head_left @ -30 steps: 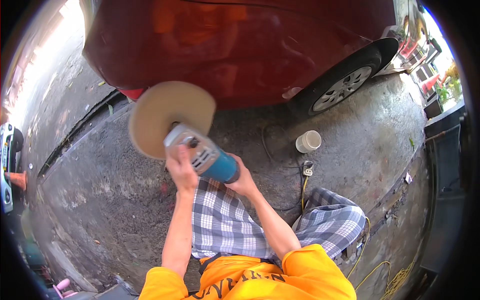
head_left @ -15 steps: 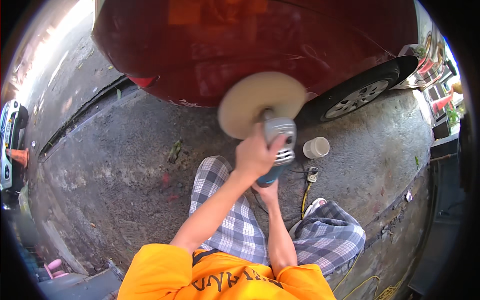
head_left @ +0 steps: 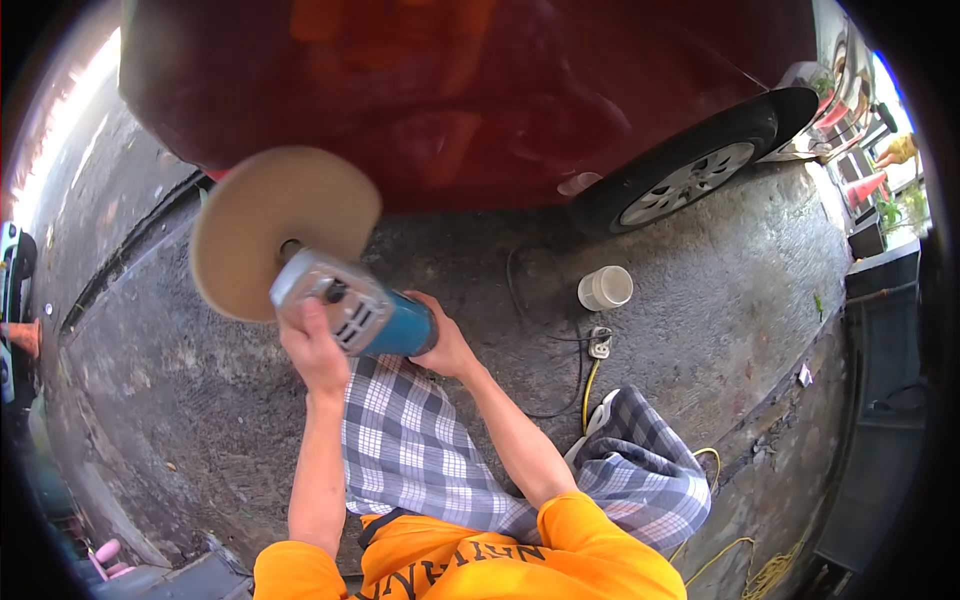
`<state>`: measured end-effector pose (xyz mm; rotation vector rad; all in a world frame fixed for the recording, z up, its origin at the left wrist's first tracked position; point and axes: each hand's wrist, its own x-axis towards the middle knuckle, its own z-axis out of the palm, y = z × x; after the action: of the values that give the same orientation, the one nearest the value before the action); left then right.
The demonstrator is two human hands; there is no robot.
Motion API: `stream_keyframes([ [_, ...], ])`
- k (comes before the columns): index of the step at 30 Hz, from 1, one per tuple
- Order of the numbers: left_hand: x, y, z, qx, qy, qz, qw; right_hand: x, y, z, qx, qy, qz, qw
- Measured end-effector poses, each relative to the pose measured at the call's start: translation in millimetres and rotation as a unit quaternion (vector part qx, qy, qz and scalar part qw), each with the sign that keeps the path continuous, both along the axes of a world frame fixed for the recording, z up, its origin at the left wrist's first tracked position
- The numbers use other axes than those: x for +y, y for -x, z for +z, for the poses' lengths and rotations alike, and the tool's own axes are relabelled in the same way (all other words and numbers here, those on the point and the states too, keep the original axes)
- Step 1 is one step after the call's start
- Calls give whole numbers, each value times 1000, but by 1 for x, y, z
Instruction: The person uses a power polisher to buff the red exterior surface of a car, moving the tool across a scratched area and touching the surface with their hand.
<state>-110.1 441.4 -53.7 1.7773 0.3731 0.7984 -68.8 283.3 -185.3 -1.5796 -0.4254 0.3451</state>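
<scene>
1. Two-handed hold: the left hand (head_left: pixel 318 352) is clamped under the grey head of a polisher (head_left: pixel 372 318), thumb on top, while the right hand (head_left: pixel 442 338) grips the blue rear end of its housing.

2. At the lower corner of a red car (head_left: pixel 480 110), the tool's broad tan pad (head_left: pixel 255 220) blurs, apparently spinning; it overlaps the bodywork in this view, though whether it touches cannot be told.

3. The likeliest trouble looks to be a catch: a rim tipped into the body's lower edge could make the tool kick in the grip or mark the paint.

4. Loose cloth is another apparent hazard, with plaid trousers (head_left: pixel 410 440) just below the housing (the pad itself sits farther out); lowering the tool could bring the two together.

5. A black cord (head_left: pixel 511 280) lies looped on the concrete (head_left: pixel 200 400) near a white socket block (head_left: pixel 600 344); a long reach or a foot could snag it.

6. To the right, a white cup (head_left: pixel 605 289) sits near the socket block, and the wheel (head_left: pixel 690 184) bounds sideways travel.

7. Left of and below the pad, bare concrete gives room to swing; ahead, the car is the firm limit.
</scene>
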Motion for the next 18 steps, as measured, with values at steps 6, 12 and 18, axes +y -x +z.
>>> stream_keyframes([
  [6, -129, -54, 24, 166, -277, -122, 939, -55, 16, -62, 115, -213, -112, 964],
  [12, -177, -71, 15, 183, -292, -177, 922, -102, 17, -69, 139, -217, -137, 957],
  [18, -119, -35, 7, 124, -217, -55, 967, -67, 21, -59, 103, -160, -76, 979],
])
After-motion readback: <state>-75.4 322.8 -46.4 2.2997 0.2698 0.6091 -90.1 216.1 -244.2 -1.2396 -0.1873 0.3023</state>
